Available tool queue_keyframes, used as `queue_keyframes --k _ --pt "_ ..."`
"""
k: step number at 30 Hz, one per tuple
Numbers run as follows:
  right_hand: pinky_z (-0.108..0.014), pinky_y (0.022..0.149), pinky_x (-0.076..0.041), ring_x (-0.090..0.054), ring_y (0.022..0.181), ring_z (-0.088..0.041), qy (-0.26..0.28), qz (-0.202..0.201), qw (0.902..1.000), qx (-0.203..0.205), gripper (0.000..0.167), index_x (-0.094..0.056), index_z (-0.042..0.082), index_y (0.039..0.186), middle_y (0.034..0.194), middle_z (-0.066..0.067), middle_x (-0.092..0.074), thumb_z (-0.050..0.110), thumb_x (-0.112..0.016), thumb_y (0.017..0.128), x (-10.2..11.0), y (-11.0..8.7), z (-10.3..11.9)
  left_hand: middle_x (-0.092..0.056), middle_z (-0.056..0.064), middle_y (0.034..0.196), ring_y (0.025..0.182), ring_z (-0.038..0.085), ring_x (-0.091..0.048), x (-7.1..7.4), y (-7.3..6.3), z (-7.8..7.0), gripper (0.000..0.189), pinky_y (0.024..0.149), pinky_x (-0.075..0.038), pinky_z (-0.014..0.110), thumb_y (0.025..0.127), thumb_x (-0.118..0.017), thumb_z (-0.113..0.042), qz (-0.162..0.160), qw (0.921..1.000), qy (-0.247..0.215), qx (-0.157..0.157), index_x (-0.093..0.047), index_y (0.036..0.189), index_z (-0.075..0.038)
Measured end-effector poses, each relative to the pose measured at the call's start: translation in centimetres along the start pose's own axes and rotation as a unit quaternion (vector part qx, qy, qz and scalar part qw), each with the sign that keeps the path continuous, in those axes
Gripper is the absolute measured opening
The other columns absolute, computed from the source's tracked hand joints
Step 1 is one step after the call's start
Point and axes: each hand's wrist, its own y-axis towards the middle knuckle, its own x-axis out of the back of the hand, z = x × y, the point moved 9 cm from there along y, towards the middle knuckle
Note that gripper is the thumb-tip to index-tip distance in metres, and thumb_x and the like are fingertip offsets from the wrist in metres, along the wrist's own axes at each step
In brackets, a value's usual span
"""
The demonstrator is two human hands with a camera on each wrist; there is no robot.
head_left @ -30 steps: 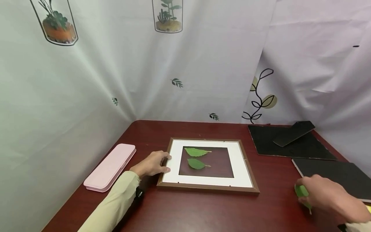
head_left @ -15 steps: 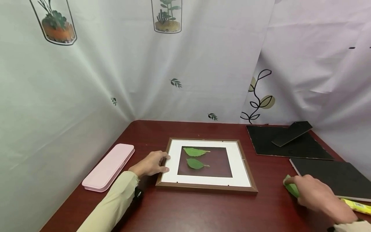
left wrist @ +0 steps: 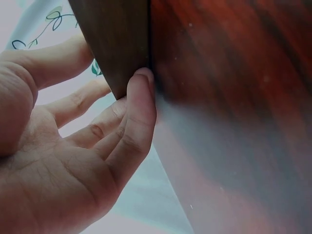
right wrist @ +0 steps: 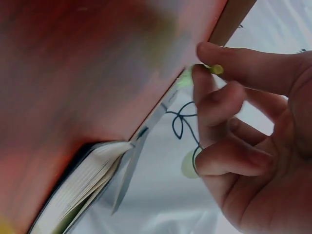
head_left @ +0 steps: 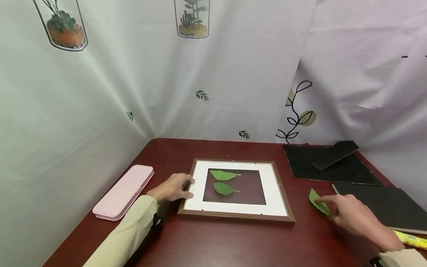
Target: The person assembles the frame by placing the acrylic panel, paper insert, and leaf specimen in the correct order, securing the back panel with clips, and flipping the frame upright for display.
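Observation:
A picture frame with a brown border and white mat lies flat on the table. Two green leaves, an upper leaf and a lower leaf, lie within the mat's window, stems to the right. My left hand grips the left side of the frame, thumb over the mat; in the left wrist view fingers touch the brown edge. To the right of the frame, my right hand pinches a third green leaf. The right wrist view shows the leaf's stem end between thumb and index finger.
A pink case lies on the left. At the right are a black notebook, a black backing board with its stand leg, and a yellow tube-like item. Printed fabric hangs behind the table.
My right hand has moved left with the leaf, toward the frame, and more of the leaf shows. The yellow item has come into sight. My left hand keeps its place on the frame.

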Motion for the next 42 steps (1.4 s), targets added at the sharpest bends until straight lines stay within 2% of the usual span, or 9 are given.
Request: queue_keyframes --k 3,8,16,20,24,31,34,38,42 --pt "-0.023 0.051 -0.015 -0.016 0.057 -0.002 0.005 -0.042 0.9983 0.038 0.050 -0.076 0.021 0.114 0.060 0.013 -0.024 -0.011 -0.061 0.078 0.7 0.2 1.5 -0.066 0.009 0.099 0.086 0.018 -0.055 -0.3 -0.2 0.1 0.043 0.081 -0.051 0.038 0.082 -0.083 -0.014 0.006 1.0000 -0.001 0.003 -0.066 0.118 0.001" --pt "-0.022 0.053 -0.019 -0.021 0.058 0.001 0.010 -0.079 0.9932 0.085 0.049 -0.077 0.022 0.111 0.061 0.014 -0.028 -0.011 -0.067 0.076 1.6 1.9 4.1 -0.068 0.011 0.108 0.095 0.021 -0.058 -0.3 -0.1 0.0 0.043 0.088 -0.052 0.041 0.082 -0.083 -0.014 0.006 1.0000 0.002 0.006 -0.066 0.120 0.000" --pt "-0.020 0.052 -0.028 -0.037 0.061 -0.002 0.024 -0.065 0.9886 0.134 0.045 -0.079 0.019 0.103 0.063 0.012 -0.045 -0.013 -0.067 0.074 1.4 5.2 9.0 -0.068 0.014 0.115 0.102 0.023 -0.060 0.3 -0.2 0.2 0.043 0.094 -0.052 0.045 0.083 -0.082 -0.014 0.000 0.9999 0.012 0.013 -0.066 0.120 0.000" --pt "-0.019 0.050 -0.024 -0.031 0.058 -0.002 0.032 -0.063 0.9856 0.154 0.044 -0.079 0.019 0.099 0.060 0.012 -0.039 -0.014 -0.063 0.075 0.9 6.2 11.1 -0.069 0.014 0.116 0.104 0.024 -0.061 0.4 -0.2 0.1 0.043 0.094 -0.052 0.046 0.083 -0.082 -0.014 -0.003 0.9999 0.010 0.007 -0.066 0.120 0.000" --pt "-0.020 0.048 -0.019 -0.023 0.054 -0.004 0.037 -0.040 0.9877 0.146 0.051 -0.079 0.019 0.100 0.057 0.011 -0.029 -0.016 -0.053 0.074 0.3 7.2 12.3 -0.069 0.013 0.113 0.102 0.024 -0.060 0.3 -0.2 0.1 0.043 0.093 -0.052 0.045 0.083 -0.082 -0.014 -0.004 0.9999 0.007 0.007 -0.066 0.120 0.000" --pt "-0.020 0.046 -0.024 -0.031 0.054 -0.009 0.032 0.003 0.9926 0.117 0.049 -0.079 0.018 0.105 0.055 0.005 -0.041 -0.015 -0.056 0.076 -0.9 9.1 13.8 -0.067 0.010 0.104 0.091 0.019 -0.056 0.1 -0.2 0.0 0.043 0.086 -0.051 0.040 0.082 -0.083 -0.013 -0.004 1.0000 0.008 0.002 -0.066 0.119 0.000" --pt "-0.021 0.045 -0.025 -0.034 0.055 -0.012 0.032 0.012 0.9936 0.107 0.048 -0.079 0.017 0.106 0.071 0.000 -0.063 -0.014 -0.059 0.076 -1.3 9.7 14.5 -0.067 0.010 0.104 0.091 0.019 -0.056 0.2 -0.2 0.1 0.043 0.085 -0.051 0.039 0.082 -0.083 -0.013 -0.005 0.9999 0.008 0.004 -0.066 0.119 0.000" --pt "-0.024 0.045 -0.026 -0.040 0.060 -0.015 0.027 0.016 0.9946 0.099 0.046 -0.078 0.016 0.106 0.097 -0.005 -0.072 -0.013 -0.062 0.074 -1.7 10.5 15.4 -0.067 0.010 0.100 0.088 0.019 -0.056 0.2 -0.1 0.2 0.043 0.082 -0.051 0.038 0.081 -0.083 -0.012 -0.003 1.0000 0.005 0.005 -0.066 0.119 0.001" --pt "-0.027 0.049 -0.037 -0.052 0.072 -0.017 0.008 0.019 0.9957 0.090 0.043 -0.078 0.014 0.106 0.097 -0.006 -0.072 -0.011 -0.067 0.074 -1.9 11.0 16.1 -0.066 0.009 0.096 0.086 0.018 -0.055 0.2 0.2 0.1 0.043 0.080 -0.051 0.037 0.081 -0.083 -0.013 0.000 1.0000 0.006 0.001 -0.066 0.119 0.001"
